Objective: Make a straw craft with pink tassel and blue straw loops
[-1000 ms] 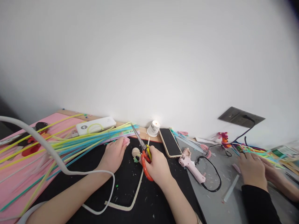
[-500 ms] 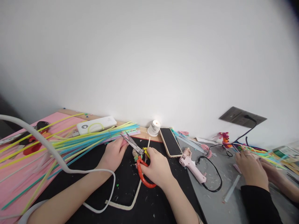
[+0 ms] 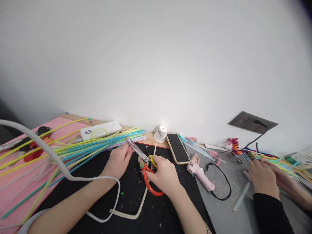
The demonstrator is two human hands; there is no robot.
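Observation:
My right hand [image 3: 167, 175] grips scissors [image 3: 140, 152] by their orange-red handles, with a yellow piece showing at the pivot side. The blades point up and left, almost closed, and their tips reach the fingertips of my left hand [image 3: 119, 162]. Those left fingers are pinched together; whatever lies between them is too hidden to name. Beneath the scissors a small lumpy beige and green object is partly covered. A bent cream-coloured strip [image 3: 128, 216] lies on the black mat [image 3: 131, 188] below my hands.
Long coloured strips [image 3: 97, 146] spread leftward beside a white power bank [image 3: 100, 130]. A white cable [image 3: 58, 162] loops over my left forearm. Behind stand a lit candle cup [image 3: 161, 134] and phone [image 3: 178, 148]. Rightward lie a pink glue gun [image 3: 201, 174] and another person's hands [image 3: 263, 178].
The scissor blades have drawn closer together at my left fingertips. My left hand has barely moved. The other person's near hand has shifted slightly to the right.

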